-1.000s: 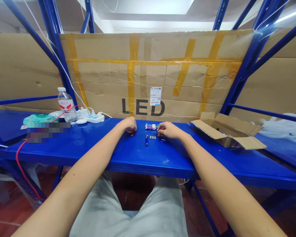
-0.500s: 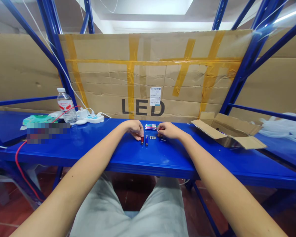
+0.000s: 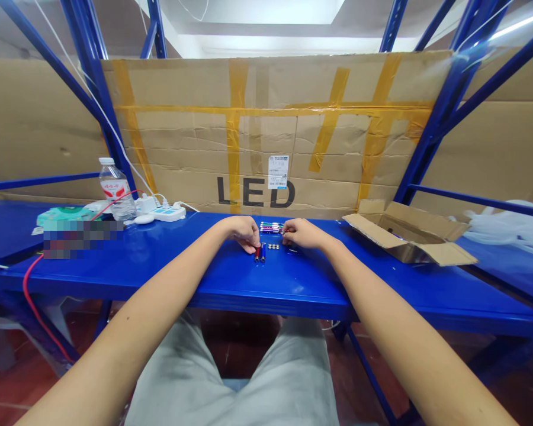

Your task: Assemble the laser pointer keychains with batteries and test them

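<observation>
My left hand (image 3: 247, 234) is closed, its fingertips pinching the upper end of a small red metal tube (image 3: 257, 254). Right beside that tube stands or lies a similar blue tube (image 3: 263, 253). A small group of silvery button cells (image 3: 273, 247) rests to the right of the tubes. Behind them is a row of several shiny coloured tubes (image 3: 270, 227). My right hand (image 3: 298, 232) is closed at the right end of this row, and its fingertips hide whatever they may hold. Under that hand a small dark object (image 3: 293, 251) lies on the table, too small to identify.
An open cardboard box (image 3: 411, 234) stands at the right of the blue table (image 3: 169, 266). On the left are a plastic bottle (image 3: 115, 189), a white power strip (image 3: 169, 212), a green packet (image 3: 64, 216) and a red cable (image 3: 29, 290). A large cardboard panel (image 3: 182, 142) closes off the back.
The red tube has come closer to the blue one, moved slightly right by my left hand. My right hand stays almost in place. The whole view has shifted a little.
</observation>
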Motion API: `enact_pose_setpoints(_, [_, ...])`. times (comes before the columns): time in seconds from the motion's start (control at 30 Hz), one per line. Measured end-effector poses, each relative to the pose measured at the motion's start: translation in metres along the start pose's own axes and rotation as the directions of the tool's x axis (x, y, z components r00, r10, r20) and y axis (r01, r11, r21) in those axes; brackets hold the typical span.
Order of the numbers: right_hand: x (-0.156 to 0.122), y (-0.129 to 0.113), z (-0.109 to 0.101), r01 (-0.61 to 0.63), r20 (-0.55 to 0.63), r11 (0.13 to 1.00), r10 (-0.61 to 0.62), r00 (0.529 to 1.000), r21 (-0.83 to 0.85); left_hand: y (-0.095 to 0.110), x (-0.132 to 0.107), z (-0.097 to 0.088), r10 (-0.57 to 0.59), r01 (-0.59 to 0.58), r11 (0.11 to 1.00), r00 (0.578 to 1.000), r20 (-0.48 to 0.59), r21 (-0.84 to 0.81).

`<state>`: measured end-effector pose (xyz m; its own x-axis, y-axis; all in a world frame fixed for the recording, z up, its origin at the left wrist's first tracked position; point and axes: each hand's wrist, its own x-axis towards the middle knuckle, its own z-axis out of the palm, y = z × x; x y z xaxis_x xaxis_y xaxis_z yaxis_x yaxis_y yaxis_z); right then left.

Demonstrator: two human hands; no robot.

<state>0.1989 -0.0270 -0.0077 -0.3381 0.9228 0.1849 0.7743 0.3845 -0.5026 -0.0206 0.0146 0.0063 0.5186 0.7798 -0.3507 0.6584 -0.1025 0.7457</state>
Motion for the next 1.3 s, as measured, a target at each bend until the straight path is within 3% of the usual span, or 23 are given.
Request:
enact_pose_setpoints(0.63, [0.002, 0.004, 0.001, 0.015, -0.001, 1.000, -0.015, 1.000, 0.006, 0.002, -0.004, 0.001, 0.021, -0.022, 0.999, 0.999, -0.032, -0.039])
enact_pose_setpoints(0.73, [0.004, 0.007, 0.002, 0.047, -0.016, 0.998, -0.047, 0.999, 0.037, 0.003, -0.003, -0.004, 0.055, -0.052, 0.998, 0.990, -0.129, 0.031])
enact_pose_setpoints(0.8, [0.005, 0.008, 0.002, 0.076, -0.045, 0.995, -0.073, 0.996, 0.062, 0.003, 0.000, -0.006, 0.119, -0.087, 0.988, 0.957, -0.264, 0.130])
enact_pose_setpoints(0.9, [0.007, 0.008, 0.003, 0.111, -0.081, 0.989, -0.104, 0.991, 0.098, 0.005, 0.007, -0.005, 0.331, -0.241, 0.935, 0.856, -0.398, 0.259])
enact_pose_setpoints(1.0, [0.008, 0.008, 0.005, 0.133, -0.079, 0.984, -0.123, 0.989, 0.122, 0.008, 0.013, 0.004, 0.580, -0.498, 0.814, 0.729, -0.363, 0.300])
enact_pose_setpoints(1.07, [0.008, 0.008, 0.007, 0.151, -0.068, 0.979, -0.143, 0.987, 0.135, 0.009, 0.014, 0.013, 0.668, -0.602, 0.744, 0.680, -0.302, 0.291])
enact_pose_setpoints(1.17, [0.008, 0.007, 0.008, 0.171, -0.037, 0.971, -0.167, 0.985, 0.167, 0.011, 0.013, 0.023, 0.702, -0.631, 0.711, 0.658, -0.271, 0.310])
enact_pose_setpoints(1.3, [0.009, 0.008, 0.009, 0.173, -0.059, 0.970, -0.166, 0.984, 0.168, 0.012, 0.011, 0.028, 0.663, -0.602, 0.749, 0.670, -0.334, 0.277])
